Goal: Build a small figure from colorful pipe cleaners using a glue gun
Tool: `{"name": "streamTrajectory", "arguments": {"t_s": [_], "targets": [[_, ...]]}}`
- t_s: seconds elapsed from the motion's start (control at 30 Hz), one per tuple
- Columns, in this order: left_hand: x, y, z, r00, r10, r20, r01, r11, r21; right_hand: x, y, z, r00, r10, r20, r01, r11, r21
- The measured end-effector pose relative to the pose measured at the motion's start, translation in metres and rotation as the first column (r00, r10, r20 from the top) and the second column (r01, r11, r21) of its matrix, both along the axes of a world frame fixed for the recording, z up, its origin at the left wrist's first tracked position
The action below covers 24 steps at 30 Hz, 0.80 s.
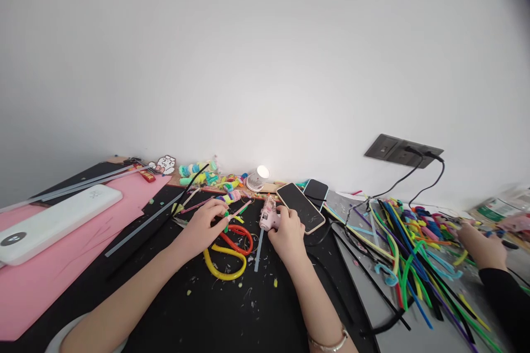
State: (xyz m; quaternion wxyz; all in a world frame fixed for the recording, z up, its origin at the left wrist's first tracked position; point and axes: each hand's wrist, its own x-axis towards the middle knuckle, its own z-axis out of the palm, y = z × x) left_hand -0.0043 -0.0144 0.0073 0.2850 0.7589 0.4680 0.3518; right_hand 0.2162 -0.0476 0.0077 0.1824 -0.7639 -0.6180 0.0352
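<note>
Left hand [206, 224]: fingers pinched together on a small green piece [226, 220], above the red and yellow loops [230, 248].
Right hand [287, 234]: fingers wrapped around the pink glue gun [269, 217], beside the phone [300, 207].
Far right: another person's hand [482, 246] by the pipe cleaners [414, 248].

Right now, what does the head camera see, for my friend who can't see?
The right hand holds a pink glue gun; the left hand pinches a small green piece over red and yellow loops on a black mat.
</note>
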Motion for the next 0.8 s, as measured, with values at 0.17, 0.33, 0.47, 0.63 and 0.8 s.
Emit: {"name": "streamTrajectory", "arguments": {"t_s": [0.17,0.33,0.47,0.63,0.8], "targets": [[0.000,-0.003,0.006,0.992,0.084,0.095,-0.085,0.996,0.010,0.011,0.005,-0.003,0.995,-0.012,-0.099,0.025,0.991,0.132],[-0.001,-0.006,0.008,0.922,0.129,0.365,-0.023,0.959,-0.281,0.019,0.007,0.002,0.951,0.143,-0.275,-0.032,0.928,0.372],[-0.001,-0.005,0.004,0.859,0.167,0.484,0.053,0.911,-0.409,0.013,0.003,0.005,0.853,0.315,-0.416,-0.141,0.906,0.398],[0.000,-0.004,0.003,0.849,0.217,0.481,0.038,0.884,-0.466,0.001,-0.005,0.011,0.735,0.371,-0.568,-0.222,0.923,0.315],[0.001,-0.004,0.004,0.849,0.204,0.487,0.057,0.881,-0.470,-0.006,-0.008,0.012,0.634,0.404,-0.659,-0.242,0.913,0.328]]}}
